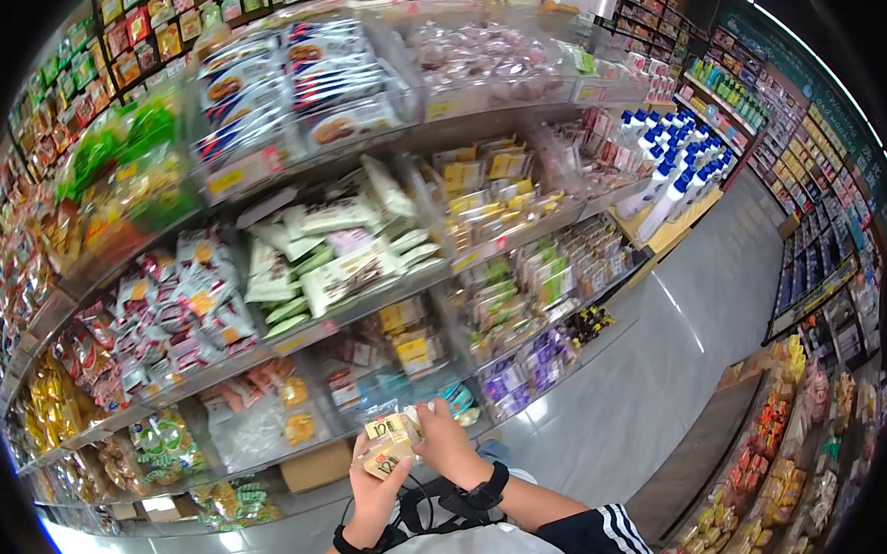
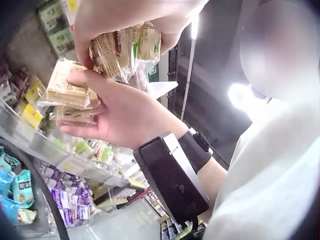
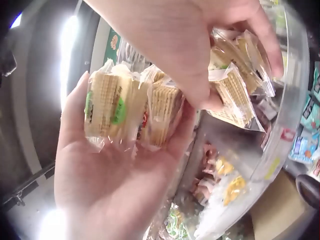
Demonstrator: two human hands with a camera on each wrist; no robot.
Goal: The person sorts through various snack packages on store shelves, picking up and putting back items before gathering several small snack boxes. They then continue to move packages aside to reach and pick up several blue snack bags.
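Small wafer packets in clear wrap (image 1: 386, 461) are between the two hands, low in the head view. My left hand (image 1: 371, 490) grips several; the right wrist view shows its palm (image 3: 117, 185) under them, with fingers and thumb around the packets (image 3: 107, 105). My right hand (image 1: 446, 450) pinches other packets (image 3: 235, 100) close beside these. In the left wrist view, my right hand (image 2: 125, 112) holds its packets (image 2: 67, 87) between thumb and fingers, just below those (image 2: 127, 47) in my left hand (image 2: 135, 15).
Tiered clear bins of wrapped snacks (image 1: 335, 272) fill the front and left. White bottles with blue caps (image 1: 670, 188) stand on a wooden shelf at the right, beside a grey aisle floor (image 1: 700, 298). More snack bins (image 1: 751, 479) stand at the lower right. A cardboard box (image 1: 316, 467) lies low ahead.
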